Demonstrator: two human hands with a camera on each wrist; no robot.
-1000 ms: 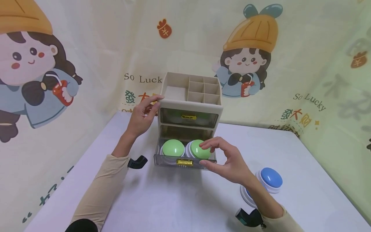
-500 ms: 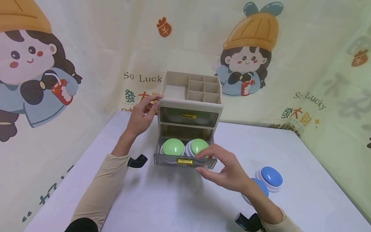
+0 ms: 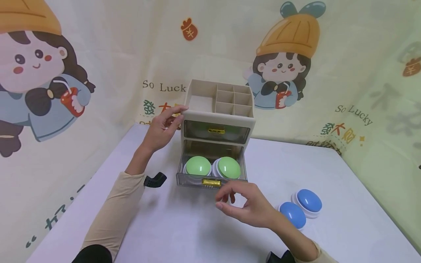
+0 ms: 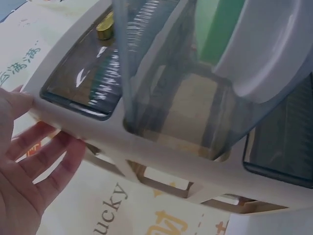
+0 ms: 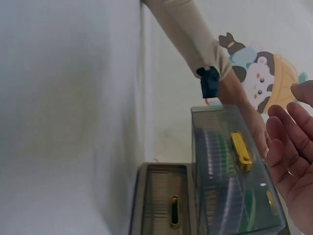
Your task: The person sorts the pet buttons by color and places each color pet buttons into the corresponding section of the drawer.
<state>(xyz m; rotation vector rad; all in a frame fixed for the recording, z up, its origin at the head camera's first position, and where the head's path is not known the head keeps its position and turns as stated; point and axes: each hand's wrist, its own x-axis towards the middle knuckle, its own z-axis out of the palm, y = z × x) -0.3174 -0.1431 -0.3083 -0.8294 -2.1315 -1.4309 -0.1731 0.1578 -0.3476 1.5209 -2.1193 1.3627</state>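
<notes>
A beige desktop organizer [image 3: 218, 115] stands on the table, its smoky clear drawer [image 3: 189, 179] pulled out by a gold handle's side. Inside sit two round white containers with domed green tops, a left one [image 3: 198, 166] and a right one [image 3: 229, 168]. My left hand [image 3: 160, 132] rests on the organizer's upper left side; the left wrist view shows its fingertips [image 4: 76, 147] against the beige frame. In front of the drawer's right half is my right hand [image 3: 251, 206], fingers loosely bent and holding nothing. The right wrist view shows it beside the drawer front.
Two round white containers with blue tops, a near one [image 3: 292, 215] and a far one [image 3: 309, 201], stand right of my right hand. Above the pulled drawer is a closed drawer [image 3: 200, 132]. The top tray [image 3: 202, 104] has several compartments. A printed cloth [image 3: 217, 44] hangs behind.
My right hand has moved back toward me and down, away from the right green-topped container and the drawer front. The left hand keeps its place on the organizer.
</notes>
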